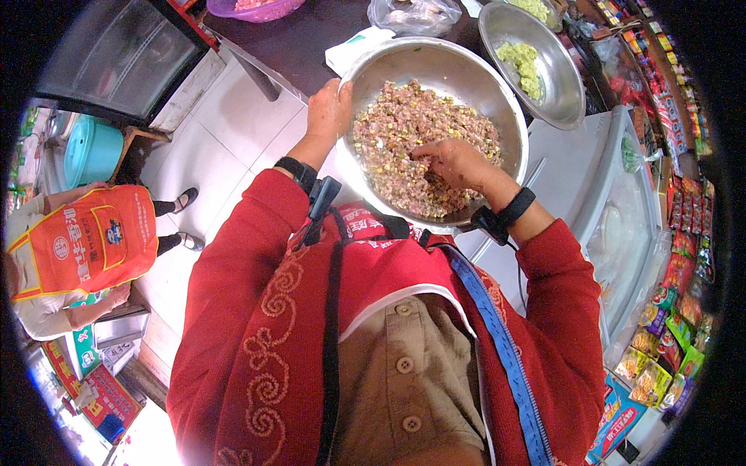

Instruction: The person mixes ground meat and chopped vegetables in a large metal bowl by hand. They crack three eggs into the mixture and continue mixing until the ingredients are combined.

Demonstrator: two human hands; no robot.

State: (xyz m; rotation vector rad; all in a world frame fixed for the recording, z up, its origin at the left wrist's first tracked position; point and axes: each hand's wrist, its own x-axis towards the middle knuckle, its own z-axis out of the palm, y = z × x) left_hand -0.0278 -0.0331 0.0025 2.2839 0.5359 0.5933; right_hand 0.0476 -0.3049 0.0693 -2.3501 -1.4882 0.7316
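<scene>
A large stainless steel bowl point(507, 110) tilts close against my body at the dark counter's edge. In it lies a mass of minced meat point(396, 122) mixed with small yellow and green bits. My left hand point(330, 110) grips the bowl's left rim. My right hand point(451, 165) is down in the mince, its fingertips partly buried, so whether they close on any of it cannot be told. Beyond the rim, at the upper right, stands a second steel bowl point(562, 76) with a lump of pale green chopped vegetable point(524, 70).
A purple basin point(268, 11) with pink meat, a white packet point(355, 49) and a clear plastic bag point(414, 17) are on the dark counter point(262, 41). A chest freezer point(618, 204) and packaged snacks stand at right. Another person in an orange apron point(93, 239) stands at left.
</scene>
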